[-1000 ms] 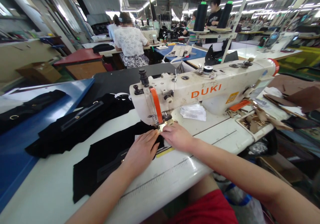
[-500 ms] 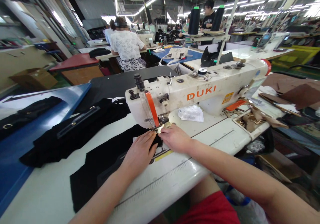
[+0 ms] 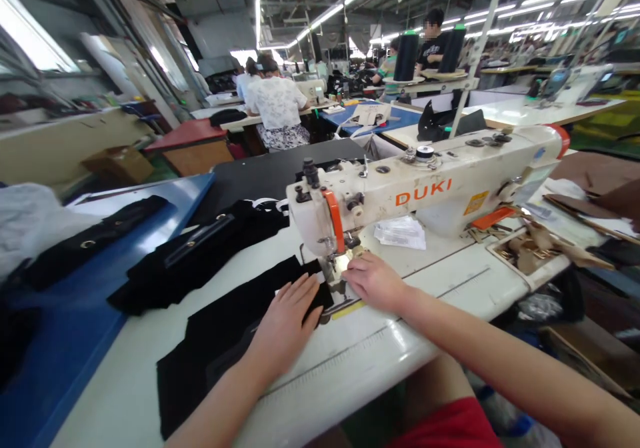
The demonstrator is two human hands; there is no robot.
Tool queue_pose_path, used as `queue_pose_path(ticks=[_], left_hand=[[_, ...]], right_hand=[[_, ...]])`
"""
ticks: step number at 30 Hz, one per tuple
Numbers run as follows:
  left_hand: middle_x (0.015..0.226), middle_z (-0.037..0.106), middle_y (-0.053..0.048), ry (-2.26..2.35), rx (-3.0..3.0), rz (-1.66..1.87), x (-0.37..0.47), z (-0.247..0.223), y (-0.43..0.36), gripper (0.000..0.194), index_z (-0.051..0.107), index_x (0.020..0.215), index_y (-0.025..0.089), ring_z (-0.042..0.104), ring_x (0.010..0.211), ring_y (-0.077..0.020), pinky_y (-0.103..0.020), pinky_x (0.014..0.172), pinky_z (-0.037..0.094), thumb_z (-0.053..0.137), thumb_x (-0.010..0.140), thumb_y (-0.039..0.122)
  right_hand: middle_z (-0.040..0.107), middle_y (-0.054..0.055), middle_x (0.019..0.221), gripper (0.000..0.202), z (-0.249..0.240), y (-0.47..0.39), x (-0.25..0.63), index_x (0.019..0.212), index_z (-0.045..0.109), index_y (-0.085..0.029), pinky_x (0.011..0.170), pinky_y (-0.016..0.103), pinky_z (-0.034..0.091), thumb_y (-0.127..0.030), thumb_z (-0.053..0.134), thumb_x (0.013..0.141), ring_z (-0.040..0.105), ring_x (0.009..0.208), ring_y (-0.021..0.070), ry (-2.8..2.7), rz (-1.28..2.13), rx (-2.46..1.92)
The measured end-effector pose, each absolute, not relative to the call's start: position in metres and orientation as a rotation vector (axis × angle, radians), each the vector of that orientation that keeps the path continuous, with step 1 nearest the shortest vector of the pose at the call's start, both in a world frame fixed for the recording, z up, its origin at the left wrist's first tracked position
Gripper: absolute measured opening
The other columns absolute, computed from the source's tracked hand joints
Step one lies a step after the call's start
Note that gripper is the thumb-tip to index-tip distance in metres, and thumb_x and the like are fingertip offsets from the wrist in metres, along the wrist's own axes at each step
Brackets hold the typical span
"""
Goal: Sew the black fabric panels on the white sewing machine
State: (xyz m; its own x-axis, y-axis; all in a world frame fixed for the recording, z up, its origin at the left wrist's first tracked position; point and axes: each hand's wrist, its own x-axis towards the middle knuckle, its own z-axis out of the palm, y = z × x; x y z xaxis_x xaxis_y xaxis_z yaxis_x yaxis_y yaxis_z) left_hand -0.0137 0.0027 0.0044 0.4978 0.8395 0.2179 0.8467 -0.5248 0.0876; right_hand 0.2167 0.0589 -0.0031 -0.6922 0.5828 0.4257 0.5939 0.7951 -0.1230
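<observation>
A white sewing machine (image 3: 370, 198) lettered DUKI stands on a pale table, an orange guard over its needle end. My left hand (image 3: 287, 318) lies flat on a black fabric piece (image 3: 225, 308), fingers stretched out, just left of the presser foot (image 3: 337, 268). A small white label (image 3: 320, 277) shows at the fabric's edge by my fingertips. My right hand (image 3: 375, 281) is beside the foot on its right, fingers pressed together; whatever they pinch, if anything, is hidden.
Behind the fabric lies another black piece with eyelets (image 3: 200, 248). A stack of white labels (image 3: 400, 233) sits under the machine arm. On the right is a tray of brown straps and metal parts (image 3: 527, 251). A person in a patterned white top (image 3: 277, 101) sits ahead.
The view has swung left, so the machine appears farther right. Against the machine, the black fabric and my left hand have shifted slightly left, away from the needle; my right hand stays beside the foot.
</observation>
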Motion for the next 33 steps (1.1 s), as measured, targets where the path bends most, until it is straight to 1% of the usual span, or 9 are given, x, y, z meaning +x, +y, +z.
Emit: queue_pose_path(ticks=[4,6,11,15,20,22,25,28,33], left_hand=[[0.154,0.032,-0.017,-1.550,-2.467,-0.318,-0.038,0.017,-0.049,0.075,0.034,0.147,0.014,0.027,0.143,-0.0342,-0.058,0.110,0.030,0.054,0.086,0.053],[0.152,0.035,-0.018,-1.564,-2.415,-0.265,-0.056,0.017,-0.072,0.082,0.032,0.148,0.014,0.034,0.139,-0.0354,-0.055,0.106,0.038,0.059,0.081,0.054],[0.117,0.069,-0.012,-1.637,-2.390,-0.165,-0.117,0.017,-0.091,0.050,0.058,0.125,0.016,0.067,0.103,-0.0261,-0.038,0.088,0.056,0.048,0.076,0.014],[0.104,0.073,-0.009,-1.998,-1.890,-0.401,-0.156,0.079,-0.049,0.040,0.063,0.116,0.017,0.070,0.090,-0.0277,-0.040,0.081,0.057,0.044,0.081,0.016],[0.135,0.057,-0.012,-2.229,-1.532,-0.457,-0.161,0.149,0.039,0.048,0.049,0.135,0.014,0.052,0.126,-0.0281,-0.040,0.105,0.041,0.040,0.087,0.012],[0.135,0.058,-0.011,-2.291,-1.615,-0.367,-0.153,0.137,0.067,0.047,0.052,0.132,0.017,0.052,0.126,-0.0245,-0.034,0.105,0.040,0.043,0.087,0.010],[0.131,0.060,-0.017,-2.399,-1.656,-0.235,-0.143,0.092,0.089,0.047,0.055,0.130,0.014,0.056,0.122,-0.0299,-0.039,0.099,0.046,0.057,0.085,0.027],[0.147,0.042,-0.021,-2.422,-1.648,-0.157,-0.141,0.057,0.088,0.065,0.042,0.142,0.012,0.039,0.136,-0.0344,-0.048,0.105,0.038,0.058,0.086,0.041],[0.158,0.024,-0.015,-2.360,-1.645,-0.019,-0.183,0.087,0.037,0.064,0.032,0.147,0.016,0.021,0.145,-0.0265,-0.043,0.114,0.024,0.048,0.092,0.043]], right_hand=[[0.064,0.007,0.082,0.017,-0.010,0.057,0.217,0.087,0.070,-0.016,0.076,0.033,0.043,-0.012,0.054,0.090,0.053,0.081,0.0198,-2.457,-0.031,-0.811],[0.065,0.007,0.082,0.017,-0.011,0.057,0.217,0.087,0.070,-0.016,0.076,0.033,0.044,-0.012,0.054,0.089,0.054,0.081,0.0200,-2.447,-0.024,-0.786],[0.065,0.008,0.081,0.020,-0.010,0.055,0.216,0.085,0.070,-0.016,0.074,0.033,0.046,-0.011,0.052,0.090,0.056,0.079,0.0201,-2.441,0.004,-0.760],[0.065,0.009,0.082,0.022,-0.014,0.055,0.216,0.088,0.072,-0.017,0.074,0.034,0.048,-0.012,0.050,0.091,0.057,0.081,0.0211,-2.416,0.025,-0.765],[0.067,0.009,0.086,0.027,-0.016,0.054,0.218,0.093,0.071,-0.017,0.076,0.035,0.049,-0.016,0.045,0.095,0.059,0.083,0.0220,-2.440,0.039,-0.752],[0.067,0.009,0.088,0.030,-0.018,0.053,0.219,0.093,0.071,-0.017,0.075,0.035,0.050,-0.017,0.042,0.096,0.060,0.083,0.0218,-2.451,0.023,-0.761],[0.068,0.009,0.090,0.032,-0.023,0.053,0.221,0.094,0.071,-0.018,0.074,0.034,0.050,-0.020,0.040,0.097,0.062,0.082,0.0215,-2.433,-0.022,-0.771],[0.069,0.009,0.091,0.032,-0.030,0.055,0.222,0.096,0.071,-0.018,0.075,0.033,0.051,-0.023,0.040,0.098,0.063,0.083,0.0214,-2.394,-0.054,-0.755],[0.069,0.008,0.092,0.033,-0.032,0.056,0.224,0.097,0.071,-0.020,0.074,0.032,0.052,-0.027,0.039,0.099,0.064,0.083,0.0208,-2.385,-0.044,-0.722]])
